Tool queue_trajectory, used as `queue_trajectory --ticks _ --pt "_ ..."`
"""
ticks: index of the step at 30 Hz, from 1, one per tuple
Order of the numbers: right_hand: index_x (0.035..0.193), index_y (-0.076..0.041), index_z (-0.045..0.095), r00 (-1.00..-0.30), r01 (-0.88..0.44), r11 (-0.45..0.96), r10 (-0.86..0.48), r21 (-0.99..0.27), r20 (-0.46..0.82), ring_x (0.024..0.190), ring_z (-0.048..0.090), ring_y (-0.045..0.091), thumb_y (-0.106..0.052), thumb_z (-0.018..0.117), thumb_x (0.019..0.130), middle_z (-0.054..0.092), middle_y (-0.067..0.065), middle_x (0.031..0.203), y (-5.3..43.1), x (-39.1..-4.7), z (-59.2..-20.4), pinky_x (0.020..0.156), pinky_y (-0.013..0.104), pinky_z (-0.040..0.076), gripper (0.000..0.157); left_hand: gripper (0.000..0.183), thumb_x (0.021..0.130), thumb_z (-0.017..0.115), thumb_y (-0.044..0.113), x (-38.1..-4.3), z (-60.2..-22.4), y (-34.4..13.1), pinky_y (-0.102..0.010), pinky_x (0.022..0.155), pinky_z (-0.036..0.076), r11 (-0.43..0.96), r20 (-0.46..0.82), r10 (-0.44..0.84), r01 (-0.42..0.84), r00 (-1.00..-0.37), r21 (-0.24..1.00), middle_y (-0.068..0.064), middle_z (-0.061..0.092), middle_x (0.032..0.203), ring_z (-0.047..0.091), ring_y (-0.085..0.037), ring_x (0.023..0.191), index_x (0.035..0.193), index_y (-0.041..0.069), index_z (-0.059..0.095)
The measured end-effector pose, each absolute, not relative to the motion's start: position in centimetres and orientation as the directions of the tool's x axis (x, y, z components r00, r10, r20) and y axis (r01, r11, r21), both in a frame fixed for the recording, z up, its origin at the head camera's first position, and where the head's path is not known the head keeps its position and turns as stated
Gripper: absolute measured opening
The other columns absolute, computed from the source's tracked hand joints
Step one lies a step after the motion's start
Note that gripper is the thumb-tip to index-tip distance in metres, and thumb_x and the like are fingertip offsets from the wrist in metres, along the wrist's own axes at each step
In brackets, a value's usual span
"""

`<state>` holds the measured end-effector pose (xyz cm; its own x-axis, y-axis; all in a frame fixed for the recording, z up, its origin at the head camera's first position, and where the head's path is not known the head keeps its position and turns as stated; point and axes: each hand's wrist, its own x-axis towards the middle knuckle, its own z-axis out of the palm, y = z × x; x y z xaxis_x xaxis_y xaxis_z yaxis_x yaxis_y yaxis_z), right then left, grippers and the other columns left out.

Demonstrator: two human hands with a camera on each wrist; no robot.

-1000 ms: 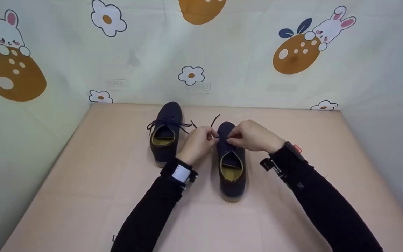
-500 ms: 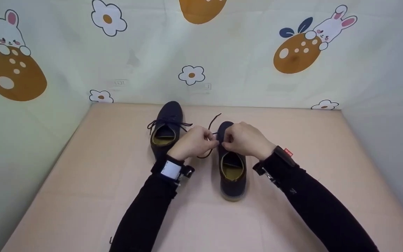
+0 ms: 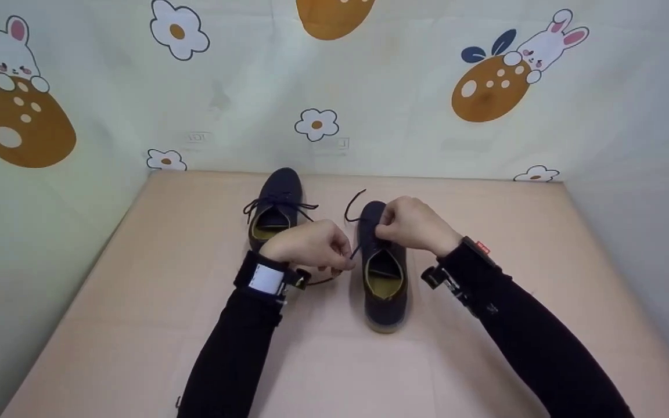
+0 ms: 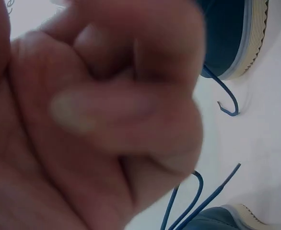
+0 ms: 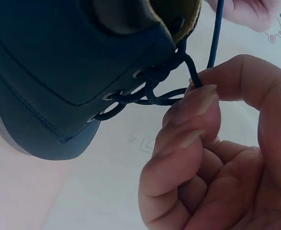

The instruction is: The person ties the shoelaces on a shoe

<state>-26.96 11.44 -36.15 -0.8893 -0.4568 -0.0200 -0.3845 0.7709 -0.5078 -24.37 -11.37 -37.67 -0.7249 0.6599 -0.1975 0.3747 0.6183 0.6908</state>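
A dark navy lace-up shoe [image 3: 385, 316] with a yellow lining stands on the table, toe away from me. Over its front, my right hand [image 3: 416, 223] pinches a loop of the shoelace [image 5: 194, 72] between thumb and fingertips, close to the eyelets. Lower and to the left, my left hand [image 3: 314, 244] pinches another stretch of lace, which runs taut up to the shoe while its tail trails below the hand. A free lace end [image 3: 353, 204] curves out beside the toe. Curled fingers fill the left wrist view and hide the pinch there.
The matching shoe [image 3: 283, 184], its laces tied in a bow [image 3: 276, 202], stands to the left, partly covered by my left hand. Behind both shoes rises a patterned cloth backdrop [image 3: 241, 104]. The pinkish table surface [image 3: 323, 371] extends around them.
My left hand has moved down and left, drawing its lace away from the shoe. My right hand has stayed over the laces with only a slight shift. The shoes have kept their places.
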Motion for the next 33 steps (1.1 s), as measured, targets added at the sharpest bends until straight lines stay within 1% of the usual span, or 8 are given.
queue_trajectory --ticks 3,6,10,14,17,22,28,33 --pt "0.073 -0.009 0.067 -0.891 -0.352 0.756 -0.451 -0.552 -0.049 0.060 0.054 0.015 -0.017 0.064 0.081 0.062 0.000 0.069 11.7 -27.0 -36.0 0.056 0.028 0.044 0.012 0.018 0.091 0.071 0.027 -24.4 -37.5 -11.7 -0.023 0.044 0.036 0.600 -0.219 0.677 0.355 -0.702 0.717 0.000 0.072 0.070 0.057 -0.013 0.052 0.078 0.015 0.074" --pt "0.075 -0.008 0.068 -0.886 -0.310 0.727 -0.455 -0.613 -0.092 0.058 0.057 0.014 -0.015 0.063 0.083 0.063 0.001 0.067 12.1 -26.9 -35.7 0.055 0.027 0.048 0.011 0.018 0.090 0.073 0.027 -24.4 -37.3 -12.3 -0.023 0.040 0.032 0.644 -0.258 0.620 0.292 -0.741 0.707 -0.003 0.073 0.072 0.055 -0.013 0.049 0.076 0.016 0.075" --pt "0.079 -0.003 0.069 -0.885 -0.228 0.680 -0.443 -0.697 -0.143 0.057 0.061 0.015 -0.010 0.062 0.085 0.066 0.006 0.069 12.6 -26.9 -35.4 0.054 0.026 0.050 0.012 0.015 0.087 0.074 0.023 -24.4 -37.2 -12.9 -0.022 0.043 0.037 0.748 -0.344 0.484 0.176 -0.804 0.640 -0.001 0.072 0.068 0.056 -0.011 0.049 0.076 0.013 0.077" --pt "0.080 -0.001 0.069 -0.900 -0.176 0.669 -0.406 -0.722 -0.157 0.057 0.061 0.015 -0.009 0.061 0.086 0.067 0.008 0.069 12.9 -26.9 -35.4 0.053 0.025 0.049 0.013 0.014 0.087 0.073 0.023 -24.4 -37.3 -12.9 -0.022 0.045 0.039 0.758 -0.360 0.486 0.179 -0.797 0.627 0.002 0.072 0.067 0.061 -0.012 0.053 0.077 0.013 0.078" --pt "0.078 -0.003 0.067 -0.909 -0.167 0.668 -0.390 -0.726 -0.149 0.054 0.057 0.013 -0.010 0.060 0.085 0.063 0.004 0.064 13.0 -26.9 -35.5 0.052 0.025 0.047 0.013 0.018 0.091 0.070 0.025 -24.6 -37.3 -12.5 -0.023 0.049 0.043 0.622 -0.261 0.612 0.251 -0.747 0.742 0.000 0.073 0.072 0.062 -0.013 0.058 0.079 0.013 0.077" --pt "0.078 -0.004 0.066 -0.907 -0.183 0.654 -0.400 -0.734 -0.131 0.051 0.053 0.012 -0.011 0.059 0.084 0.059 0.001 0.060 12.9 -26.9 -35.5 0.051 0.024 0.044 0.012 0.016 0.093 0.070 0.023 -24.3 -36.7 -11.8 -0.023 0.058 0.045 0.341 -0.096 0.723 0.232 -0.684 0.911 -0.008 0.074 0.080 0.063 -0.014 0.063 0.088 0.008 0.074" --pt "0.082 -0.003 0.065 -0.911 -0.170 0.650 -0.391 -0.741 -0.134 0.052 0.055 0.013 -0.010 0.058 0.085 0.061 0.003 0.062 12.8 -26.9 -35.6 0.050 0.024 0.045 0.011 0.026 0.094 0.069 0.020 -23.7 -36.0 -11.4 -0.022 0.056 0.037 0.087 0.027 0.685 0.119 -0.728 0.989 -0.010 0.071 0.077 0.059 -0.014 0.062 0.095 -0.006 0.067" --pt "0.084 -0.002 0.064 -0.914 -0.155 0.644 -0.381 -0.749 -0.139 0.051 0.055 0.012 -0.010 0.058 0.085 0.061 0.003 0.062 12.7 -27.0 -35.6 0.047 0.022 0.045 0.010 0.013 0.096 0.065 0.011 -23.8 -36.5 -10.5 -0.024 0.061 0.048 -0.160 0.052 0.610 -0.058 -0.791 0.985 -0.009 0.073 0.083 0.065 -0.015 0.067 0.095 -0.002 0.065"
